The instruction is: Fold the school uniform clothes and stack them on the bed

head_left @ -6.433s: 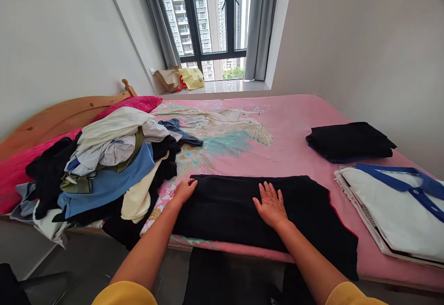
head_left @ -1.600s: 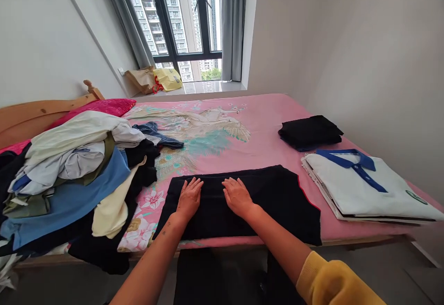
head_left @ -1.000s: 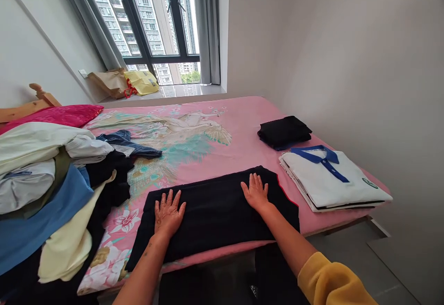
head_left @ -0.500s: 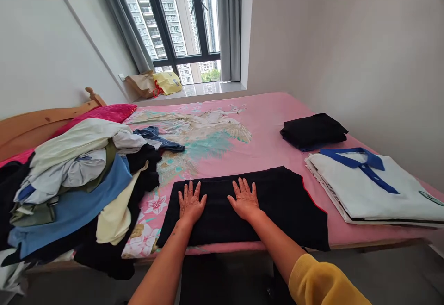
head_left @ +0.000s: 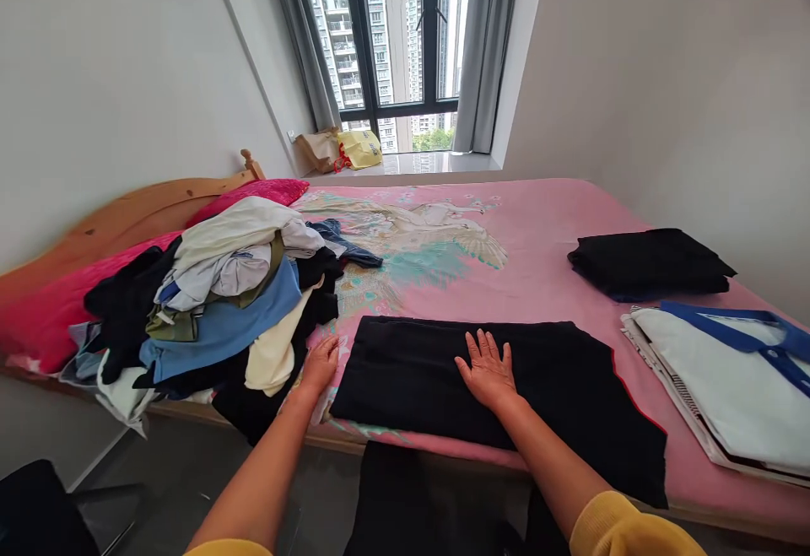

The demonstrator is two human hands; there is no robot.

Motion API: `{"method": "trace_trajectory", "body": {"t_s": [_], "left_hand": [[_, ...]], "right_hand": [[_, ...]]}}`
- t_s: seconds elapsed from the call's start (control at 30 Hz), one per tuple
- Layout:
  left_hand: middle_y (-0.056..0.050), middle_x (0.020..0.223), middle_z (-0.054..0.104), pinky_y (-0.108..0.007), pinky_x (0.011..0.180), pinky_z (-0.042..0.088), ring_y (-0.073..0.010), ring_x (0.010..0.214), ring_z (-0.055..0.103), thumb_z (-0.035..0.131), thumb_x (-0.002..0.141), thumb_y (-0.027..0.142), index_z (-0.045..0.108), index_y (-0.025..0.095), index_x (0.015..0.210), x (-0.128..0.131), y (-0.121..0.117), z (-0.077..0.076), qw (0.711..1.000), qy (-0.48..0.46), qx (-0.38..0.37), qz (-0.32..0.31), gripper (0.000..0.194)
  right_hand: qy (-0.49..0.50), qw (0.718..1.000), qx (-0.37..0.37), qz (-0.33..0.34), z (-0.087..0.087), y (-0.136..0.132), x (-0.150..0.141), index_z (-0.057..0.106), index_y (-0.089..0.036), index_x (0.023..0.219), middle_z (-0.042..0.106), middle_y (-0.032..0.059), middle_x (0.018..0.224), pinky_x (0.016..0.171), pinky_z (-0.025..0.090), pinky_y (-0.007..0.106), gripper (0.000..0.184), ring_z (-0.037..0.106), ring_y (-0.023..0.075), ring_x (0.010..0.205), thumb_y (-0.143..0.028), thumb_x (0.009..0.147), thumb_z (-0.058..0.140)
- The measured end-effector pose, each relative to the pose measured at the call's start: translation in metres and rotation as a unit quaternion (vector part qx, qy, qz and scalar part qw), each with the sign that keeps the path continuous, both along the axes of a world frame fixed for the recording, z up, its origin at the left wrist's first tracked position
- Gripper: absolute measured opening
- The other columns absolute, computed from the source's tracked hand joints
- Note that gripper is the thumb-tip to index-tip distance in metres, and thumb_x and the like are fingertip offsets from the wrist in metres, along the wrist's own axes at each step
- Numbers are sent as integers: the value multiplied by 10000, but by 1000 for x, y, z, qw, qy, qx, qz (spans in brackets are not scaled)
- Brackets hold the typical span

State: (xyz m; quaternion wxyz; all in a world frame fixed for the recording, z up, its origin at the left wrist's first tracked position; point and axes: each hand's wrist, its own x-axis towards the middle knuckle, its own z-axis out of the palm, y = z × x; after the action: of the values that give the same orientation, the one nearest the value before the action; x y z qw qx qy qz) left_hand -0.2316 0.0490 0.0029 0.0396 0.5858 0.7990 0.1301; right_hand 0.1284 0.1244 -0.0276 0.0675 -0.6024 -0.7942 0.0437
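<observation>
One pink bed (head_left: 544,227) fills the frame centre. Unfolded clothes pile (head_left: 208,303): centre left. Black garment (head_left: 494,379): lower centre, flat along the bed's near edge. Folded white shirt (head_left: 715,379): right edge. Right hand (head_left: 488,372): flat on the garment, fingers apart. Left hand (head_left: 320,364): at the garment's left end, fingers together.

I see my right hand (head_left: 488,368) lying flat, fingers spread, on the black garment (head_left: 506,387) spread along the near edge of the pink bedspread (head_left: 537,227). My left hand (head_left: 320,364) rests open at its nine o'clock edge. A heap of clothes (head_left: 215,303) sits at ten o'clock; a folded black pile (head_left: 649,262) and white polo shirt (head_left: 727,379) lie at two and three.
</observation>
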Motion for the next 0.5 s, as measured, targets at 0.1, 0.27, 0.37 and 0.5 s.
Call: {"method": "trace_trajectory", "body": {"t_s": [0.1, 0.27, 0.37, 0.5], "left_hand": [[-34, 1406, 427, -388, 1099, 240, -188, 1324, 335, 397, 864, 331, 501, 262, 1284, -22, -28, -7, 999, 5, -14, -43, 438], [-36, 1491, 261, -469, 1106, 137, -248, 1382, 183, 506, 798, 422, 391, 330, 1352, -27, -41, -13, 988, 38, -84, -122, 573], [-53, 1514, 193, -481, 1107, 95, -274, 1391, 132, 580, 732, 469, 321, 338, 1386, -25, -42, -12, 986, 37, -96, -131, 716], [-50, 1520, 174, -488, 1106, 75, -283, 1392, 122, 583, 723, 503, 296, 358, 1393, -21, -47, -12, 987, 48, -73, -135, 743]], "right_hand": [[-10, 1000, -6, 1, 1, 1, 1, 255, -203, 1432, 171, 96, 1501, 1072, -49, 545, 629, 79, 266, 1383, -531, 896, 281], [-17, 999, -31, -18, 24, -12, -23, 270, -165, 1425, 165, 105, 1500, 1052, -36, 601, 585, 72, 276, 1384, -441, 909, 294], [29, 997, 23, 71, 45, -34, -65, 274, -155, 1423, 176, 68, 1499, 1086, -28, 545, 547, 82, 235, 1388, -379, 923, 268], [111, 973, 38, 197, 54, -53, -133, 271, -169, 1426, 179, 31, 1499, 1121, 29, 457, 530, 90, 197, 1390, -372, 940, 218]]}}
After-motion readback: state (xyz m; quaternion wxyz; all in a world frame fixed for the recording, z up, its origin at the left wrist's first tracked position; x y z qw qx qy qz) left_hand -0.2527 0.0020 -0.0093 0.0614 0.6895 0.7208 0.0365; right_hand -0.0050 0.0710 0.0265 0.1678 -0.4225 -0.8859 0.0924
